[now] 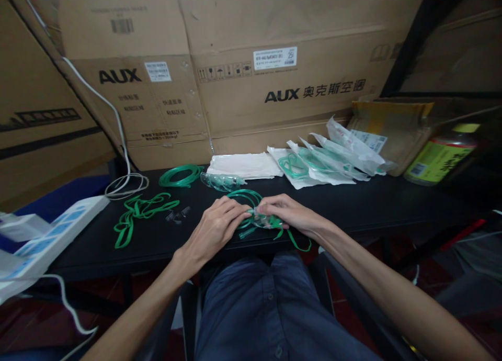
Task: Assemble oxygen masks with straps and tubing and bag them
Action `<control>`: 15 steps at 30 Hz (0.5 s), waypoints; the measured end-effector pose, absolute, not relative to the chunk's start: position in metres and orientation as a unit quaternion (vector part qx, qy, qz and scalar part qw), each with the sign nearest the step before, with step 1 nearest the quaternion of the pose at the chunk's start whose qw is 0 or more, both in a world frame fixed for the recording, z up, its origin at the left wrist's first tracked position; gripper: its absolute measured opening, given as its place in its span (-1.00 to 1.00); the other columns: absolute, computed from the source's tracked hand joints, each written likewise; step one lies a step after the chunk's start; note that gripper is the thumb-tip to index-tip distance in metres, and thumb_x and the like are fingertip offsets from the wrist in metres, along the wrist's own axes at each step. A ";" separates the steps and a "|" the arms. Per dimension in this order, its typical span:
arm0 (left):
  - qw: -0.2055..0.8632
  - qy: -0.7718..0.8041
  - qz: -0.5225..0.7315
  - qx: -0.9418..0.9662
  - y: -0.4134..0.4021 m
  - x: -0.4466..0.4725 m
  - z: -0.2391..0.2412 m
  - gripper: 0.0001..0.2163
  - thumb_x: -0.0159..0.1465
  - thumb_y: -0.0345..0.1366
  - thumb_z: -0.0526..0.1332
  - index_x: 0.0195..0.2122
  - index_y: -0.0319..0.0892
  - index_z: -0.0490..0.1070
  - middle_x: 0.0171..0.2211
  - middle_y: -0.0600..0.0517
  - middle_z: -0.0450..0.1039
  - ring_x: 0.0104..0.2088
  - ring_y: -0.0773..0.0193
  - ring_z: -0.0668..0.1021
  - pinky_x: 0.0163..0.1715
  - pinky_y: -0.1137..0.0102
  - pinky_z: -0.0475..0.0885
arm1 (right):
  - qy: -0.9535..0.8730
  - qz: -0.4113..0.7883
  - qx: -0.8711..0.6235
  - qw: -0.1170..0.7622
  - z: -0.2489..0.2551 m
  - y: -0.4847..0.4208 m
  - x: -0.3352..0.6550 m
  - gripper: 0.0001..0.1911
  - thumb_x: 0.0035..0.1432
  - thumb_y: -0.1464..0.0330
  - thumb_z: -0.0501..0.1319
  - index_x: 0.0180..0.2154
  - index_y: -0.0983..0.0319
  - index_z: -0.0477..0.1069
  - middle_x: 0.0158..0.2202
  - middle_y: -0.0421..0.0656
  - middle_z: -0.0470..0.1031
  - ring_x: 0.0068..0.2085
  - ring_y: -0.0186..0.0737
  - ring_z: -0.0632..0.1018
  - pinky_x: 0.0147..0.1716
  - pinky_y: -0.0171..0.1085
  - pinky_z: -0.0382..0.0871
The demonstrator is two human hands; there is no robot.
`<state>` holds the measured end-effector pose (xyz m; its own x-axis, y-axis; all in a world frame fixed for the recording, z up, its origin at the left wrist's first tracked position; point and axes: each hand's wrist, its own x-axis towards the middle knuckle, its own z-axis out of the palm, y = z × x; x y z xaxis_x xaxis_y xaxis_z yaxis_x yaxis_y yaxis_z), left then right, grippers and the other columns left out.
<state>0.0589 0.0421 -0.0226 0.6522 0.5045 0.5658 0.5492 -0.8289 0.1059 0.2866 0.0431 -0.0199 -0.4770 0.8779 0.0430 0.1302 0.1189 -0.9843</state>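
Observation:
At the front edge of the black table, both hands meet over a clear oxygen mask (263, 221) with a green elastic strap (301, 244). My right hand (285, 210) is closed on the mask near its narrow connector end. The fingers of my left hand (219, 218) pinch the end of a coiled green tube (246, 193) close to that connector. Whether tube and connector are joined is hidden by the fingertips. Several stacked clear masks (223, 181) lie just beyond my left hand, beside another green tube coil (180, 176).
Loose green straps (143, 209) and small clear plastic pieces (178, 215) lie to the left. White pouches (243, 165) and packed mask sets (325, 159) line the back, near a bottle (441, 154). A power strip (58, 240) borders the left; cardboard boxes (235, 104) stand behind.

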 end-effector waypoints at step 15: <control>-0.060 -0.345 -0.267 -0.898 0.046 0.065 -0.007 -0.78 0.40 -0.40 0.08 -0.28 -0.16 0.53 -0.36 0.03 0.54 -0.30 0.21 0.54 -0.24 0.34 0.38 | -0.858 0.240 -0.327 0.314 -0.001 0.044 0.287 -0.73 0.31 0.24 0.17 -0.28 0.29 0.52 -0.48 -0.26 0.38 -0.44 -0.35 0.32 -0.41 -0.36 0.15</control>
